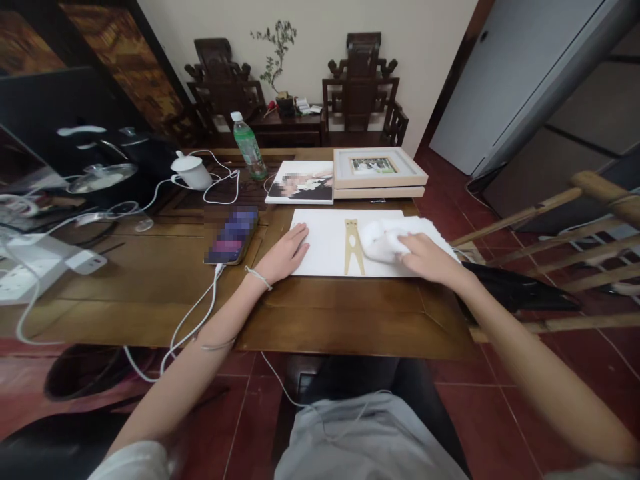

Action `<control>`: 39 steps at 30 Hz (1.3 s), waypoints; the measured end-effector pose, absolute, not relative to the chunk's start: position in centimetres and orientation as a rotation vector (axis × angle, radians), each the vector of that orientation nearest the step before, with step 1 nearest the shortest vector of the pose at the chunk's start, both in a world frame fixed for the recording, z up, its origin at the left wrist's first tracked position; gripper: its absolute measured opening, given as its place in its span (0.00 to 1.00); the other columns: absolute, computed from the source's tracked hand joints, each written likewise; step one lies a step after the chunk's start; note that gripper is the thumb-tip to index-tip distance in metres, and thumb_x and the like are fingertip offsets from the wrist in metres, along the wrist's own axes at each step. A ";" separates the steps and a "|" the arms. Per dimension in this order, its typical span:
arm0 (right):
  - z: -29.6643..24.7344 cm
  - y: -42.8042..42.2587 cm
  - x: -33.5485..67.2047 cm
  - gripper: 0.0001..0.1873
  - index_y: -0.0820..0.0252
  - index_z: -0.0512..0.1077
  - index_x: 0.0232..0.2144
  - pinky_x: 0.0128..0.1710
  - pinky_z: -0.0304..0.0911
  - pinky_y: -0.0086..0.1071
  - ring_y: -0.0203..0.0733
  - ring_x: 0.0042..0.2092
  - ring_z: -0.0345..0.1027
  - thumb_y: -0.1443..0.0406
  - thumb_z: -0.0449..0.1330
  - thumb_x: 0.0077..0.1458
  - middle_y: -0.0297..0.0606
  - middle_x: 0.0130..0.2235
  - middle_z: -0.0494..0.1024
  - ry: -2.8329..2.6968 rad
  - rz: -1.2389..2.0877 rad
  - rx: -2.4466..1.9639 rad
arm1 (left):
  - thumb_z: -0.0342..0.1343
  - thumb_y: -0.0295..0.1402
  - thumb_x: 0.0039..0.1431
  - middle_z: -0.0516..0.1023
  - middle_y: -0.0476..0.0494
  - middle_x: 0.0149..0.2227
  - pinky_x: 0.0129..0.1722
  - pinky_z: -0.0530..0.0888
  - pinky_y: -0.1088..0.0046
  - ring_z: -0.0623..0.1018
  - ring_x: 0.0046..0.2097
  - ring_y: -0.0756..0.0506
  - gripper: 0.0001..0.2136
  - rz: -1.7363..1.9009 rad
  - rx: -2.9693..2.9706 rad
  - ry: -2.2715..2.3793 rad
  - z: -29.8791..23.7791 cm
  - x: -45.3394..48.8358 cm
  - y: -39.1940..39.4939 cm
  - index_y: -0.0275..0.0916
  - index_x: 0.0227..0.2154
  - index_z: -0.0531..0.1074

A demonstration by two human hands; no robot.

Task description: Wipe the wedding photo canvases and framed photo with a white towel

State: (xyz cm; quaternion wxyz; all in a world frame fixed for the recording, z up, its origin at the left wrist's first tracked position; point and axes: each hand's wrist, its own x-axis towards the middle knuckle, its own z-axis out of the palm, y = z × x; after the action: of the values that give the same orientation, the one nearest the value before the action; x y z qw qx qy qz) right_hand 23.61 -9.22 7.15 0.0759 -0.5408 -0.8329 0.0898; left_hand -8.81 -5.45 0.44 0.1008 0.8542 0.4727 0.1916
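A white board [324, 247] lies flat on the wooden table, with a tan long-legged animal figure [352, 239] at its middle. My left hand [290, 252] rests flat on the board's left edge, fingers stretched out. Bunched in my right hand [423, 257] is a white cloth [383, 239], pressed over the board just right of the figure; it is smeared by motion. The cloth's loose part spreads past the board's right side and hides that end of it.
Behind the board lie a photo print panel [305, 183] and stacked picture frames [380, 171]. A plugged-in phone [233, 235] lies to the left. Further back stand a green-labelled bottle [249, 147] and a lidded white cup [192, 172]. A power strip [30, 267] and cables crowd the far left.
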 end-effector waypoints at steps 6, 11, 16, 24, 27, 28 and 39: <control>6.9 -1.0 23.0 0.09 0.60 0.69 0.29 0.40 0.58 0.36 0.53 0.42 0.67 0.69 0.50 0.47 0.48 0.39 0.77 -2.355 0.258 -1.600 | 0.40 0.37 0.67 0.58 0.30 0.65 0.67 0.54 0.58 0.57 0.67 0.40 0.24 0.577 2.517 1.393 0.3 -8.9 -5.3 0.28 0.59 0.61; 7.0 0.1 22.6 0.11 0.62 0.71 0.31 0.41 0.58 0.37 0.54 0.44 0.67 0.70 0.49 0.47 0.49 0.41 0.77 -2.363 0.230 -1.632 | 0.41 0.38 0.67 0.58 0.28 0.65 0.67 0.54 0.60 0.57 0.67 0.39 0.24 0.576 2.513 1.391 0.3 -9.0 -5.3 0.25 0.59 0.61; 6.7 -5.5 22.8 0.09 0.62 0.70 0.29 0.39 0.60 0.40 0.55 0.40 0.69 0.70 0.49 0.48 0.50 0.34 0.77 -2.510 0.143 -1.648 | 0.40 0.38 0.67 0.58 0.30 0.65 0.67 0.54 0.58 0.57 0.67 0.39 0.24 0.575 2.515 1.383 0.4 -8.9 -5.3 0.27 0.59 0.61; 6.4 -17.5 23.7 0.15 0.57 0.68 0.31 0.60 0.50 0.50 0.54 0.59 0.62 0.75 0.47 0.45 0.44 0.52 0.76 -2.589 0.243 -1.386 | 0.39 0.38 0.67 0.59 0.30 0.65 0.67 0.55 0.56 0.57 0.67 0.39 0.24 0.599 2.521 1.385 0.1 -8.8 -5.3 0.27 0.59 0.61; 6.9 -17.2 23.7 0.11 0.56 0.66 0.26 0.55 0.56 0.47 0.53 0.49 0.70 0.74 0.46 0.47 0.45 0.45 0.78 -2.577 0.290 -1.489 | 0.40 0.38 0.67 0.59 0.28 0.65 0.67 0.54 0.58 0.57 0.67 0.39 0.24 0.596 2.523 1.387 0.1 -8.7 -5.3 0.25 0.59 0.61; 7.1 -16.4 23.5 0.10 0.56 0.65 0.25 0.52 0.58 0.46 0.52 0.45 0.71 0.73 0.47 0.48 0.46 0.42 0.79 -2.571 0.293 -1.534 | 0.40 0.38 0.67 0.59 0.27 0.65 0.67 0.54 0.59 0.57 0.67 0.39 0.25 0.593 2.524 1.389 0.2 -8.7 -5.3 0.24 0.59 0.61; 7.2 -1.4 18.6 0.12 0.61 0.70 0.32 0.38 0.59 0.36 0.53 0.42 0.68 0.71 0.48 0.45 0.48 0.39 0.77 -2.162 0.384 -1.636 | 0.40 0.37 0.67 0.58 0.29 0.66 0.67 0.54 0.58 0.56 0.68 0.40 0.24 0.542 2.513 1.414 0.5 -8.8 -5.4 0.26 0.59 0.60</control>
State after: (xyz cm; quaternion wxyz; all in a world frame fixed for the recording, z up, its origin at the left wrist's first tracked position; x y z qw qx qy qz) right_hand 18.61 -1.41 7.18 0.2004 -0.5853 -0.7736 0.1375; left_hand -8.77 -5.41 0.51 0.1038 0.8518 0.4794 0.1838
